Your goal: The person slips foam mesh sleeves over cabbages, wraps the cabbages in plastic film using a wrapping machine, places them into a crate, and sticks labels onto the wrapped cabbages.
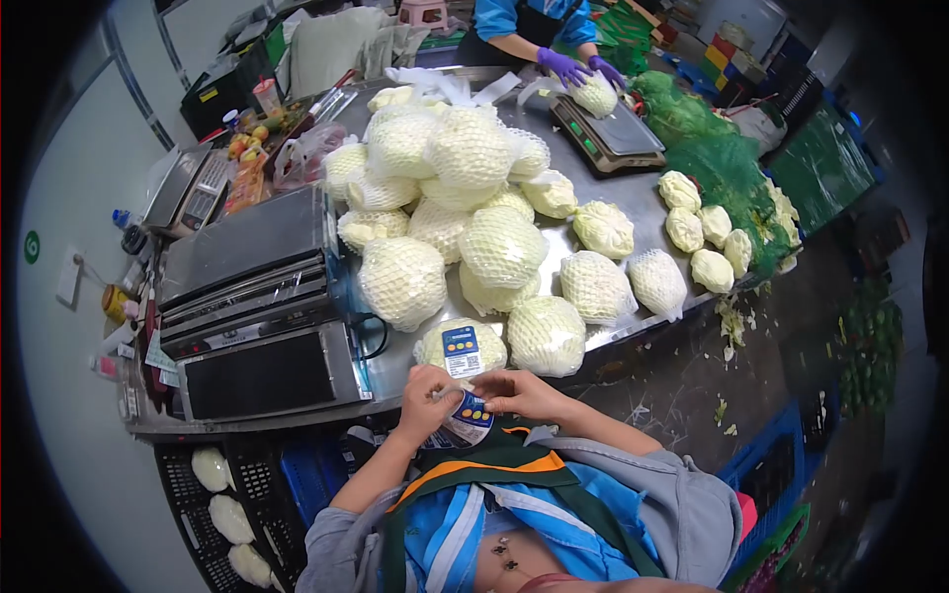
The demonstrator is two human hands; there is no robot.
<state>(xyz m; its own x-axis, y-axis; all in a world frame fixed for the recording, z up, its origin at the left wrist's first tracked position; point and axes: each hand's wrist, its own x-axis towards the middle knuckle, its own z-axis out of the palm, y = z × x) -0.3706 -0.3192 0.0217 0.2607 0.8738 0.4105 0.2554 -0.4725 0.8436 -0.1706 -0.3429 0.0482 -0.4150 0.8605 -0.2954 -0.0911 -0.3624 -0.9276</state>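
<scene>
Close to my body at the table's front edge, my left hand (427, 403) pinches the curled backing of a roll of printed labels (467, 427). On the other side, the fingers of my right hand (522, 394) are closed on a blue-topped label at the roll's upper edge. Just beyond both hands lies a cabbage in white foam netting (486, 341), with a blue and white label (461, 351) stuck on it. Another netted cabbage (547, 336) sits to its right. Behind them rises a heap of netted cabbages (465, 148).
A wrapping machine (262, 376) stands on the left. At the far side, a co-worker's purple-gloved hands (563, 65) touch a cabbage on a scale (623, 133). Bare cabbages (682, 229) and green net sacks (717, 163) lie on the right. Black crates (183, 494) stand below left.
</scene>
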